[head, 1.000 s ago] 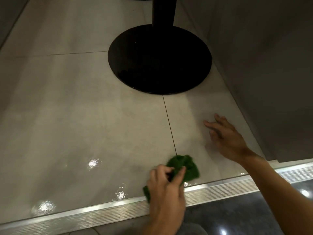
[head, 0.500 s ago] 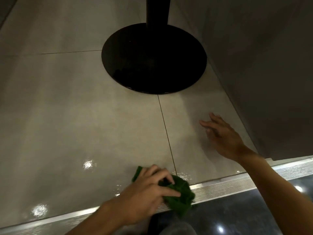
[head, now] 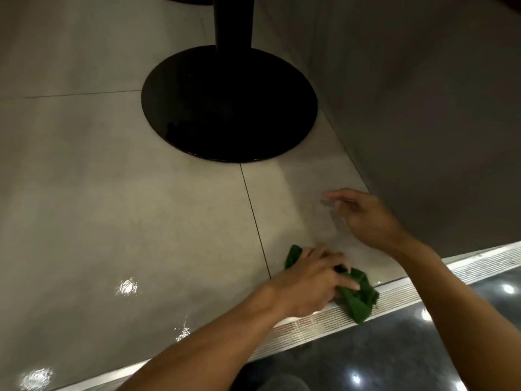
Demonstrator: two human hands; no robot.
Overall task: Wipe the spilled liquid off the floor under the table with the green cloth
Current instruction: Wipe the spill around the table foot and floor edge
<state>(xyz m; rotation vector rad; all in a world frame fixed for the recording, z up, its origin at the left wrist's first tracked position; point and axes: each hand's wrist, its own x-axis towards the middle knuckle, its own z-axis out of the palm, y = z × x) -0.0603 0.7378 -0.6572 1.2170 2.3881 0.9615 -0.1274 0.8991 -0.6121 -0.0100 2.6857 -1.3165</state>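
Two bare hands work low over a pale, matte tiled floor [head: 112, 193] crossed by thin dark grout lines. The left hand [head: 310, 280] presses down on the green cloth [head: 358, 297], its fingers [head: 342, 280] curled over the bunched fabric and gripping it. The cloth is crumpled and soft in texture, dark green; one end shows beside the knuckles on the tile, the other hangs over the ribbed metal threshold strip [head: 394, 289] that runs diagonally along the tile edge. The right hand [head: 366, 218] is above the tile just beyond the cloth, apart from it, blurred; its fingers are loosely spread and hold nothing. Wet, glossy patches [head: 127, 286] glint on the tile to the left of the cloth, near the strip. Further back stands the table base [head: 228, 108], a flat round black disc with a black cylindrical column rising from its centre. A smooth grey panel [head: 423, 108] closes the right side. Below the strip lies dark polished flooring [head: 366, 356] with bright reflections.
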